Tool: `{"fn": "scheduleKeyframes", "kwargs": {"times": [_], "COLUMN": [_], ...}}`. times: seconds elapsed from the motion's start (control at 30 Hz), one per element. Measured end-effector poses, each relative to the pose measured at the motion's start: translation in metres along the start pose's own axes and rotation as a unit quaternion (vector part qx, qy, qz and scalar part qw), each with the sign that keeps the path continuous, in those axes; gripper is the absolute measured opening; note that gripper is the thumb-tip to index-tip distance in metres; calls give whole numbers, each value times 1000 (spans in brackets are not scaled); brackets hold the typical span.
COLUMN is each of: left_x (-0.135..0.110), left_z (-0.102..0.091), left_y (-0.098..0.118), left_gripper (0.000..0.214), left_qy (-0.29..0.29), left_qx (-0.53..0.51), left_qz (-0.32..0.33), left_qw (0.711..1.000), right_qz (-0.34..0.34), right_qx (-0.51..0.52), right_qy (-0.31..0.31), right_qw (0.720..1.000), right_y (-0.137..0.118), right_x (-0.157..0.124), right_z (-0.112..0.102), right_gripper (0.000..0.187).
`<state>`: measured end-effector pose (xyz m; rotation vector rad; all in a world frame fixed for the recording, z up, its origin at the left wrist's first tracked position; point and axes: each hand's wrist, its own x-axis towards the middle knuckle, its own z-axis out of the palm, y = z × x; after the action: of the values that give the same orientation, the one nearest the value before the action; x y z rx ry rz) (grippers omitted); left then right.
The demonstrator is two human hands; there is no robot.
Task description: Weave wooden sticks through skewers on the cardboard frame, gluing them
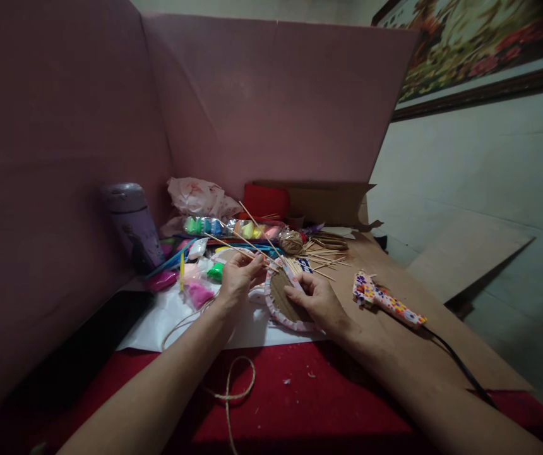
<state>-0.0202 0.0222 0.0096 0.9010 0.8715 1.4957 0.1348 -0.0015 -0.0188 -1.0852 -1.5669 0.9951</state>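
Observation:
My right hand (316,302) grips a round cardboard disc (281,298) with a pink-white rim, thumb and fingers wrapped over it. Thin wooden sticks (252,237) stand out from the disc's top edge, fanning up and left. My left hand (239,278) is closed in a pinch at the base of those sticks, beside the disc. Jute twine (233,385) trails from under my left wrist and loops across the red cloth (309,404) toward me.
A flowered glue gun (387,300) with a black cord lies right of the disc on brown cardboard. Behind it lie loose sticks (326,256), a twine ball (291,241), coloured clay packets (214,225), a plastic bag and a purple bottle (132,227). Pink boards wall in the left and back.

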Motion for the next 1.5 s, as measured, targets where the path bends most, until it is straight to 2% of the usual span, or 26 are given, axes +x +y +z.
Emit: {"fn": "scheduleKeyframes", "kwargs": {"times": [0.7,0.87,1.1,1.5], "left_x": [2,3,2,-5], "left_z": [-2,-2,2,2], "left_y": [-4,-4,-3,-5], "left_gripper": [35,35,39,38], "left_qy": [-6,-10,-15,-13], "left_qx": [-13,-10,-22,-17], "left_qz": [7,13,-19,-12], "left_qw": [1000,1000,999,1000], "right_qz": [6,9,24,31], "right_qx": [6,36,75,101], "right_qy": [-1,-2,8,13], "right_qw": [1000,999,997,994], "right_y": [3,1,-3,0], "right_x": [1,0,-1,-1], "right_z": [0,0,2,2], "right_gripper": [22,23,26,29]}}
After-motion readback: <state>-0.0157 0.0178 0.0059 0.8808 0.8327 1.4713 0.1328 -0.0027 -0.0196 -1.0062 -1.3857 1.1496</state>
